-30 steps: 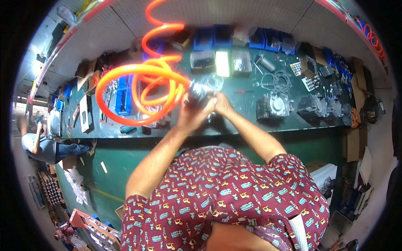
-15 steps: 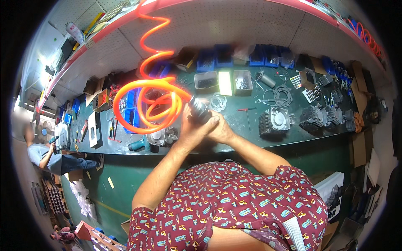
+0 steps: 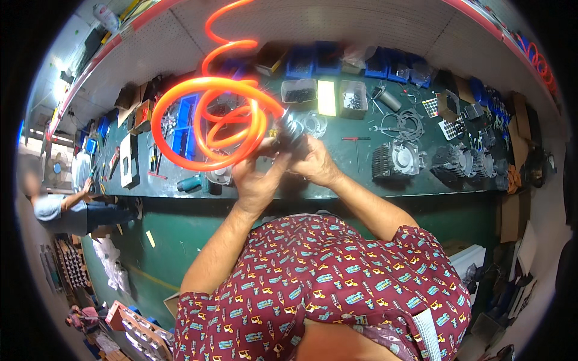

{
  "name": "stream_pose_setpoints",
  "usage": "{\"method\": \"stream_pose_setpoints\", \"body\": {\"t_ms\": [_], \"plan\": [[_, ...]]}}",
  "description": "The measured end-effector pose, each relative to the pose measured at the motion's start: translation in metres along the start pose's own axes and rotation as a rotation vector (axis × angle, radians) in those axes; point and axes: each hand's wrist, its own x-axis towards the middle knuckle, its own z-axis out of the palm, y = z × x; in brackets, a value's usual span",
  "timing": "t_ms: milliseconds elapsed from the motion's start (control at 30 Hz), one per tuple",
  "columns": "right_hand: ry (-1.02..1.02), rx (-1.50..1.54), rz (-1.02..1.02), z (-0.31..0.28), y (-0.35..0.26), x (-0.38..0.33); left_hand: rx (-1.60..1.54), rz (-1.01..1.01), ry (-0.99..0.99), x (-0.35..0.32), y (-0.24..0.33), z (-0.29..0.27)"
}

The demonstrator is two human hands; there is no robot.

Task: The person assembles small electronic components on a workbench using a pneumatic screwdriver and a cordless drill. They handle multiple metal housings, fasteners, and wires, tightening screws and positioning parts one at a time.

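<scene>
I hold an air tool (image 3: pixel 290 127) in front of me, over the bench's near edge. It is dark with a silvery upper end, and its lower part is blurred and partly hidden by my fingers. An orange coiled air hose (image 3: pixel 208 82) runs from its top and loops away to the left. My right hand (image 3: pixel 316 163) is closed round the tool's right side. From the left, my left hand (image 3: pixel 259 180) grips it lower down, thumb pointing up. Behind my left hand, a metal engine part (image 3: pixel 220 175) and a teal power drill (image 3: pixel 190 184) lie on the bench.
On the green bench (image 3: pixel 337 157) stand finned cylinders (image 3: pixel 397 161), a T-handle wrench (image 3: pixel 356 144), a coil of grey cable (image 3: pixel 409 125) and clear tubs of small parts (image 3: pixel 353 98). Blue bins (image 3: pixel 328 58) line the back. A co-worker (image 3: pixel 57 207) stands at the far left.
The tool has tipped more upright. My left hand has shifted lower and left, and the two hands have moved apart slightly. The hose loops have swung left, and the view has tilted a little.
</scene>
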Motion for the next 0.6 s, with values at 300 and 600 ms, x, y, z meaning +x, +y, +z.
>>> {"method": "stream_pose_setpoints", "body": {"t_ms": [300, 600], "plan": [[0.02, -0.071, -0.023, -0.003, 0.006, 0.0, 0.365, 0.455, 0.071, 0.004, -0.007, 0.007], [0.007, -0.07, 0.077, -0.009, 0.012, -0.003, 0.488, 0.722, -0.131, 0.02, -0.01, -0.013]]}}
